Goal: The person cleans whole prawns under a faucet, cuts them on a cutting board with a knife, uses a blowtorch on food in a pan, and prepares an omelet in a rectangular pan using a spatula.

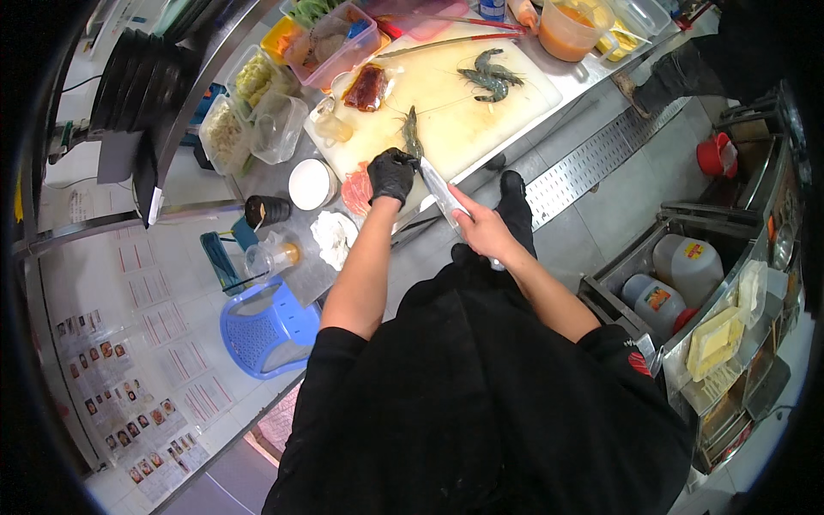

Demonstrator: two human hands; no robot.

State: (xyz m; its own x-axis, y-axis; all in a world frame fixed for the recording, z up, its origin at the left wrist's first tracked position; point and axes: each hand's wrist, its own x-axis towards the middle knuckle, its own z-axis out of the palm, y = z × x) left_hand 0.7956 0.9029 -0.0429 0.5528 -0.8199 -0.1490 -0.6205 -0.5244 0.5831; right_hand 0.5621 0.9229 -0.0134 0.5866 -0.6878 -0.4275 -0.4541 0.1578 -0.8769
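Observation:
My left hand [393,175], in a black glove, holds the near end of a raw shrimp [412,134] down on a pale cutting board [476,141]. The bare right hand [479,222] grips a knife [441,192], whose blade tip reaches the shrimp beside the gloved fingers. Several more raw shrimp [489,77] lie towards the board's far right. Thin pink meat slices [357,190] lie left of the gloved hand. Farther back on the board are a brown glazed piece in clear wrap [367,88] and a squeeze bottle [331,125] lying on its side.
Long metal tongs [450,44] lie across the board's back. Plastic tubs [280,132] of food, a white round container [313,185] and a crumpled white cloth [335,238] stand or lie left. A jug of orange liquid [570,32] is at back right. A person's shoe shows at upper right.

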